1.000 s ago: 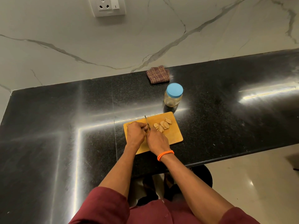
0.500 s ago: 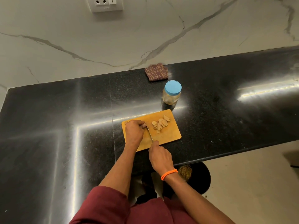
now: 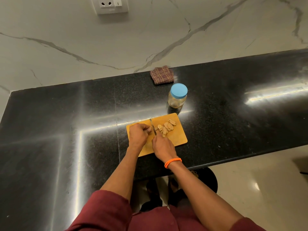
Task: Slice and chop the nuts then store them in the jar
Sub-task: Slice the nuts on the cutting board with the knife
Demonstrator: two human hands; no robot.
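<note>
A yellow wooden cutting board lies on the black counter. On it sits a small heap of pale sliced nuts. My left hand is curled on the board's left part, its fingertips pinching a nut against the board. My right hand grips the handle of a knife, whose blade stands just right of my left fingertips. Behind the board stands a clear jar, its blue lid closed.
A folded brown checked cloth lies by the marble wall behind the jar. The black counter runs left and right, its front edge just below the board. A wall socket is above.
My right hand pulled the knife back toward me half a second ago and has now pushed it forward again beside my left fingertips. The left hand stayed in place.
</note>
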